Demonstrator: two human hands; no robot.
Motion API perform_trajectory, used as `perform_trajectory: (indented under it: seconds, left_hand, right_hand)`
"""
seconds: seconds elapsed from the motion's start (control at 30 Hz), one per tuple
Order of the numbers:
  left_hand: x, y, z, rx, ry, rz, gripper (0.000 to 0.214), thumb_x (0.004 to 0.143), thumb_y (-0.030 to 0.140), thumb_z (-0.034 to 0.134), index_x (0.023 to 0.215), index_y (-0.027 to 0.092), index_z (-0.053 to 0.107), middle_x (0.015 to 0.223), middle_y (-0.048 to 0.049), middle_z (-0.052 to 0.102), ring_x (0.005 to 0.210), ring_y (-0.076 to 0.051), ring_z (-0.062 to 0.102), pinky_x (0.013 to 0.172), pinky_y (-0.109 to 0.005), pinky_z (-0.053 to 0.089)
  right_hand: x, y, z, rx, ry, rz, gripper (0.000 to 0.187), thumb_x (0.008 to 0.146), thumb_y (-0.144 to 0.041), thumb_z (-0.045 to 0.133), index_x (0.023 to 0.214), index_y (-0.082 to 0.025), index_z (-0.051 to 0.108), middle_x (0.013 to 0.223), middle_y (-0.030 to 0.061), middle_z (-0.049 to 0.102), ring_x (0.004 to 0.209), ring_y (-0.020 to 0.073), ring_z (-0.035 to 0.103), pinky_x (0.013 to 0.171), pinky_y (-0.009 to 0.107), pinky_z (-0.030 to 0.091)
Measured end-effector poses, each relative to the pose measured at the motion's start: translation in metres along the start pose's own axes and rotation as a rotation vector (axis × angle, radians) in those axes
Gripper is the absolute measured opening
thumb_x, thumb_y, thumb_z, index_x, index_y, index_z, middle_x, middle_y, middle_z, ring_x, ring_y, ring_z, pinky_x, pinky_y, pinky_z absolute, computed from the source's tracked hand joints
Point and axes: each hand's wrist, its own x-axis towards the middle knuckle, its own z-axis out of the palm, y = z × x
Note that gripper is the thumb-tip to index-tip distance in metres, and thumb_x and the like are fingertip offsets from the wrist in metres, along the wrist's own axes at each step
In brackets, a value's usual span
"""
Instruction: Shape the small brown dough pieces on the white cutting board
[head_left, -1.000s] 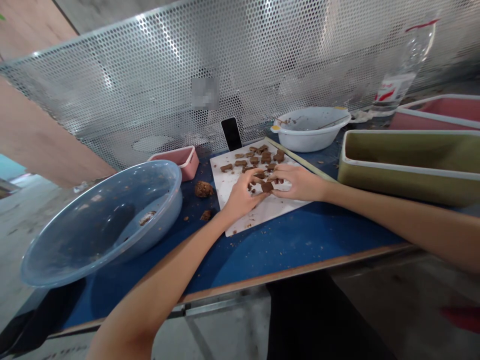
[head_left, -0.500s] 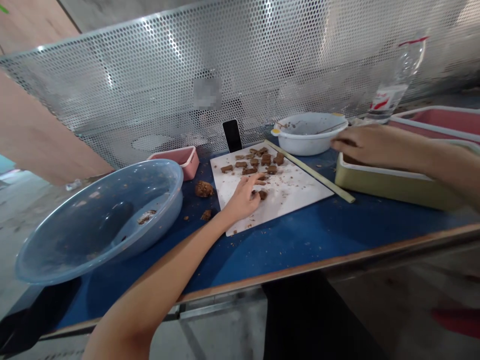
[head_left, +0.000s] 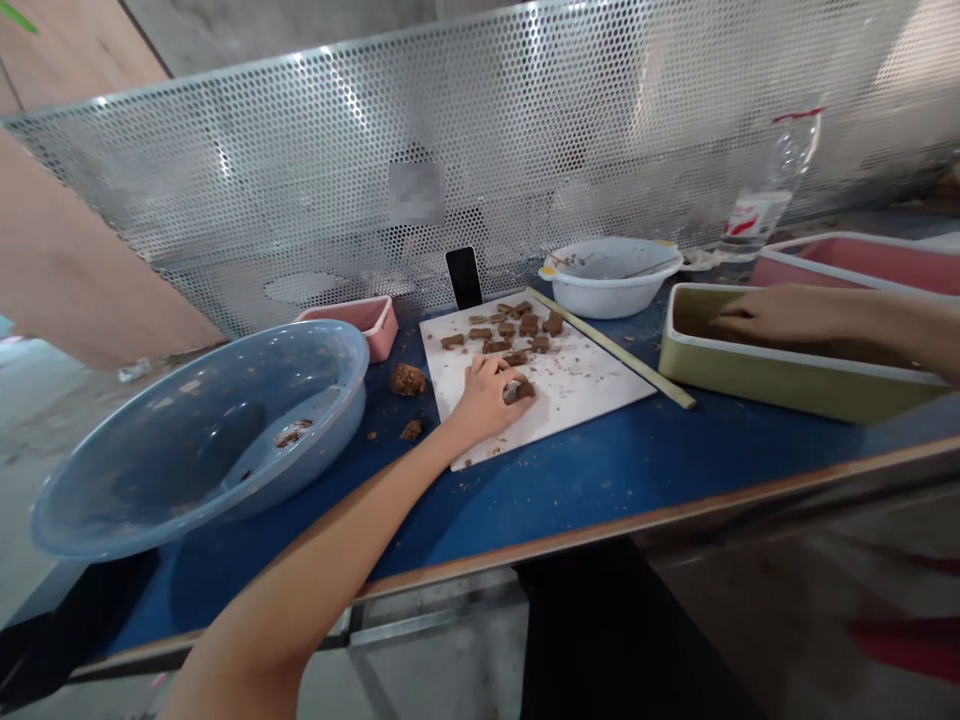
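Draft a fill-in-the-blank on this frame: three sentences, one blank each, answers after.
The left hand touches a brown piece on the ____ board.
The right hand reaches into the ____ tray.
The big basin left of the board is ____.
Missing words: white; green; blue.

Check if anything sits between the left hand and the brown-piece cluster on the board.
Nothing visible. The left hand rests on the board, fingers on one loose piece; only bare board separates it from the cluster beyond. The right hand is off in the green tray.
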Motion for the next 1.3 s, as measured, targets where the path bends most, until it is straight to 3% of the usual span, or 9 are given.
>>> perform_trajectory:
  seconds: [0.07,0.1,0.17,0.33,0.5,0.63,0.87,1.13,1.3]
  left_hand:
    - [0.0,-0.001,0.0,-0.001,-0.011,0.011,0.025,0.097,0.044,0.082,0.109,0.022,0.082,0.118,-0.012,0.066,0.121,-0.035,0.054,0.113,-0.056,0.049]
    - [0.0,-0.002,0.001,0.007,-0.011,0.01,0.026,0.097,0.045,0.083,0.109,0.022,0.083,0.118,-0.0122,0.066,0.122,-0.035,0.054,0.113,-0.056,0.048]
    - [-0.001,-0.002,0.001,0.021,-0.004,-0.001,0.03,0.094,0.049,0.085,0.108,0.022,0.083,0.117,-0.0123,0.068,0.123,-0.036,0.055,0.114,-0.058,0.048]
    - [-0.002,-0.005,0.002,-0.012,0.005,-0.041,0.026,0.092,0.048,0.087,0.101,0.024,0.087,0.112,-0.0115,0.071,0.119,-0.036,0.056,0.11,-0.057,0.049]
    - [0.0,-0.008,0.003,-0.02,0.005,-0.006,0.019,0.094,0.044,0.086,0.101,0.027,0.09,0.106,-0.0112,0.071,0.114,-0.035,0.058,0.105,-0.056,0.05]
    - [0.002,-0.008,0.003,-0.037,-0.007,-0.035,0.018,0.092,0.045,0.087,0.098,0.028,0.091,0.104,-0.0115,0.072,0.112,-0.035,0.058,0.102,-0.056,0.053]
    - [0.005,-0.009,0.002,-0.031,-0.02,-0.014,0.017,0.09,0.045,0.091,0.091,0.029,0.09,0.102,-0.0113,0.071,0.113,-0.037,0.06,0.101,-0.059,0.054]
    - [0.006,-0.006,0.001,-0.046,-0.022,-0.041,0.022,0.09,0.047,0.091,0.083,0.027,0.088,0.098,-0.0122,0.069,0.113,-0.039,0.06,0.1,-0.062,0.054]
    - [0.006,-0.006,0.0,-0.039,-0.046,-0.071,0.02,0.089,0.048,0.091,0.087,0.029,0.088,0.101,-0.0113,0.07,0.116,-0.04,0.059,0.101,-0.064,0.052]
  right_hand:
    - [0.0,-0.019,-0.003,-0.023,-0.117,-0.045,0.04,0.104,-0.039,0.07,0.078,-0.013,0.086,0.082,0.0179,0.082,0.064,0.0185,0.068,0.069,0.036,0.05]
    - [-0.002,-0.033,-0.002,-0.043,-0.135,-0.081,0.035,0.106,-0.037,0.066,0.099,-0.012,0.089,0.1,0.0202,0.084,0.081,0.024,0.074,0.08,0.04,0.053]
    - [-0.008,-0.067,0.005,0.06,-0.159,-0.108,0.042,0.111,-0.04,0.057,0.129,-0.015,0.084,0.125,0.0203,0.081,0.11,0.0319,0.075,0.097,0.046,0.055]
    - [-0.039,-0.159,0.059,0.328,-0.317,-0.255,0.045,0.105,-0.055,0.062,0.137,-0.028,0.081,0.145,0.0157,0.069,0.145,0.0416,0.059,0.128,0.065,0.042]
    - [-0.059,-0.217,0.103,0.31,-0.512,-0.239,0.036,0.104,-0.047,0.062,0.13,-0.03,0.081,0.165,0.0149,0.056,0.164,0.0468,0.038,0.128,0.073,0.039]
    - [-0.065,-0.229,0.104,0.308,-0.549,-0.238,0.03,0.104,-0.04,0.06,0.12,-0.03,0.083,0.171,0.0132,0.051,0.168,0.0491,0.029,0.126,0.08,0.037]
    - [-0.066,-0.223,0.107,0.303,-0.54,-0.251,0.043,0.101,-0.036,0.06,0.139,-0.035,0.08,0.178,0.0115,0.043,0.166,0.0536,0.031,0.124,0.085,0.035]
    - [-0.072,-0.222,0.104,0.288,-0.522,-0.313,0.036,0.104,-0.039,0.057,0.128,-0.034,0.084,0.18,0.0052,0.042,0.166,0.0513,0.03,0.121,0.08,0.04]
    - [-0.067,-0.227,0.108,0.271,-0.546,-0.221,0.041,0.103,-0.043,0.06,0.139,-0.038,0.08,0.18,0.007,0.043,0.166,0.0523,0.031,0.124,0.081,0.038]
